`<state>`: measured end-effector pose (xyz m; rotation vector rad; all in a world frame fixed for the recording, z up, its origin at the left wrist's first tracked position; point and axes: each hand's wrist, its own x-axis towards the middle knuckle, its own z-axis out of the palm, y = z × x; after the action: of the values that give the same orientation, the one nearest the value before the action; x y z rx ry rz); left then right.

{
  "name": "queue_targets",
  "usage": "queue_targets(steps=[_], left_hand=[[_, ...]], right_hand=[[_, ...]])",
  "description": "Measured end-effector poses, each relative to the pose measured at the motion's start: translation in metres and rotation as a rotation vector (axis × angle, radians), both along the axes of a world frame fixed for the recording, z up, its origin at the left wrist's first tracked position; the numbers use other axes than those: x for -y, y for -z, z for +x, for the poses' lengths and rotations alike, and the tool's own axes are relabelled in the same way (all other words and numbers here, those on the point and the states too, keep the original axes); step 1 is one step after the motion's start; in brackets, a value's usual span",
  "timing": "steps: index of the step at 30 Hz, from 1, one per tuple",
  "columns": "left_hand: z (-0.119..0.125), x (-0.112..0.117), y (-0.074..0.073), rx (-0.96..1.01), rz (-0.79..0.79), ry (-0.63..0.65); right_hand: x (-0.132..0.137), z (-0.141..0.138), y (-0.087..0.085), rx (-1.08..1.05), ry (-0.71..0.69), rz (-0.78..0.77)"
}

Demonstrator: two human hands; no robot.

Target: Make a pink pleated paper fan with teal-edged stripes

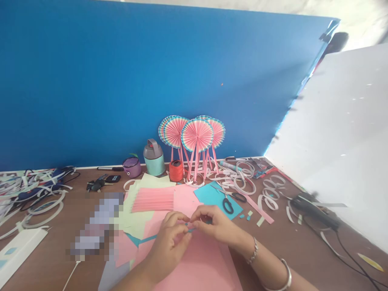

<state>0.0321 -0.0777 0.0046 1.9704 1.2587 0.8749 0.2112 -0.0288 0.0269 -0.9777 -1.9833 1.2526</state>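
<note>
Both hands were over the middle of the table (260,266), fingers bent, tips nearly meeting. Left hand (169,242) and right hand (214,224) were at the blue edge (148,239) of the pink sheet (209,262); couldn't tell if either had closed on it, fingers hid the contact. Pink sheet lay flat below them, running toward the wearer. Pleated paper (154,200) sat just beyond the left hand, on the green paper (125,222). Scissors (232,195) rested on the blue sheet (203,194), just past the right hand. Paper fans (197,134) stood upright at the back, near the blue panel (121,81), red spool (176,171) and flask (155,165) to their left. White power strip (22,250) was front left, well apart from the hands
</note>
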Motion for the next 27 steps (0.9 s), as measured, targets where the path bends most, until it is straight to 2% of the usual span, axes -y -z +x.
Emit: queue_targets(steps=[3,7,10,13,16,18,19,21,22,23,24,27], left_hand=[[-0.003,-0.003,0.003,-0.065,0.047,-0.042],[-0.004,-0.004,0.006,-0.132,0.123,-0.078],[-0.003,-0.002,0.005,-0.201,0.208,-0.126],[-0.001,0.003,0.004,-0.300,0.324,-0.053],[0.003,0.011,0.007,-0.399,0.412,0.087],[0.006,0.015,0.011,-0.471,0.443,0.143],[0.007,0.017,0.013,-0.508,0.452,0.158],[0.007,0.019,0.016,-0.562,0.467,0.175],[0.008,0.019,0.017,-0.579,0.472,0.183],[0.008,0.019,0.018,-0.591,0.478,0.188],[0.007,0.019,0.019,-0.598,0.484,0.193],[0.007,0.018,0.021,-0.625,0.504,0.198]], right_hand=[[-0.005,0.005,0.000,0.071,-0.020,-0.028],[-0.011,0.011,0.002,0.050,-0.049,-0.107],[-0.019,0.016,0.005,0.008,0.043,-0.160],[-0.026,0.021,0.009,-0.053,0.143,-0.231],[-0.028,0.023,0.013,-0.009,0.051,-0.339],[-0.028,0.023,0.017,0.088,0.021,-0.275],[-0.028,0.023,0.019,0.135,0.083,-0.178],[-0.029,0.023,0.020,0.195,0.306,0.061],[-0.029,0.023,0.019,0.198,0.392,0.144],[-0.028,0.023,0.018,0.185,0.411,0.170],[-0.027,0.023,0.015,0.163,0.355,0.140],[-0.021,0.019,0.007,0.122,0.025,-0.060]])
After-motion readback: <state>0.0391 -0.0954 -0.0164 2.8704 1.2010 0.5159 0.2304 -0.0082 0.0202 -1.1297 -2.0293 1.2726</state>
